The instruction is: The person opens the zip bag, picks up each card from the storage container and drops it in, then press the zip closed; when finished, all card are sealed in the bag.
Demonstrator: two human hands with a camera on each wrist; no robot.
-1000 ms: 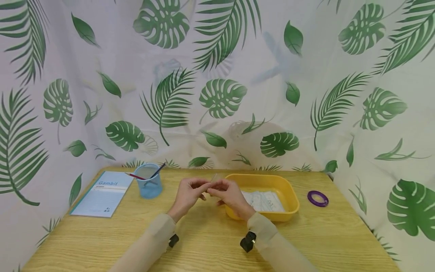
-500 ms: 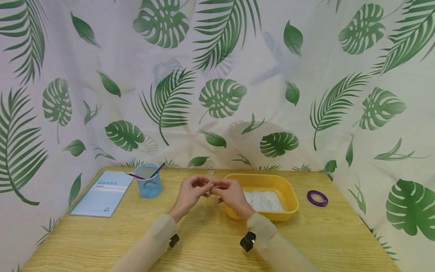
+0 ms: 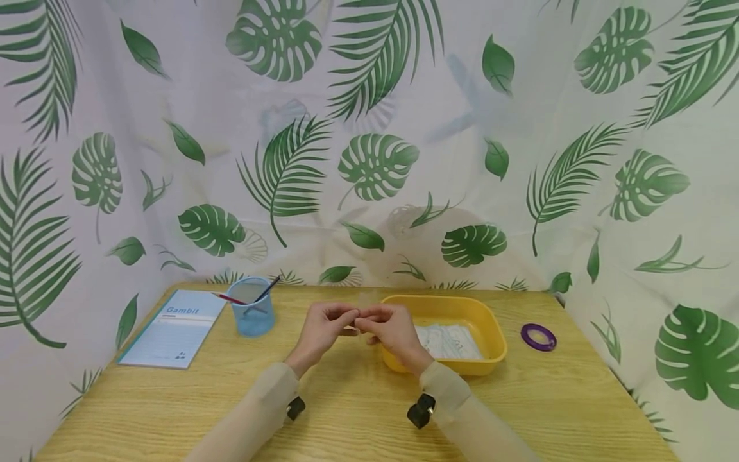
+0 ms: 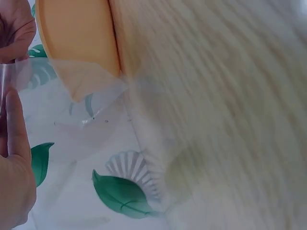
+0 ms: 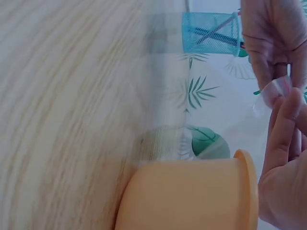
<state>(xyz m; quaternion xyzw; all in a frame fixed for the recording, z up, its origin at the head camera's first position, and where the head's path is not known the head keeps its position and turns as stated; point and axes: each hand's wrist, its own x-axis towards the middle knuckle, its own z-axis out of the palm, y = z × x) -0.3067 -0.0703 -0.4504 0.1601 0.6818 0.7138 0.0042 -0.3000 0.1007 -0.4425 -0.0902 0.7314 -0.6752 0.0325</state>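
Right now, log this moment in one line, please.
left hand: pinches clear film | right hand: pinches clear film | yellow bin: white items inside | blue cup: writing tools inside | purple ring: on table

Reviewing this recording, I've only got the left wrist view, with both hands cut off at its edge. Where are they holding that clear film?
Observer: In the head view, the left hand and right hand hold the clear film just left of the yellow tub.

Operator: I only see the tub's outside. Anything in it?

Observer: Yes, white items with dark marks lie inside; I can't tell what they are.

Operator: And beyond its right end?

Observer: A purple ring lies on the table.
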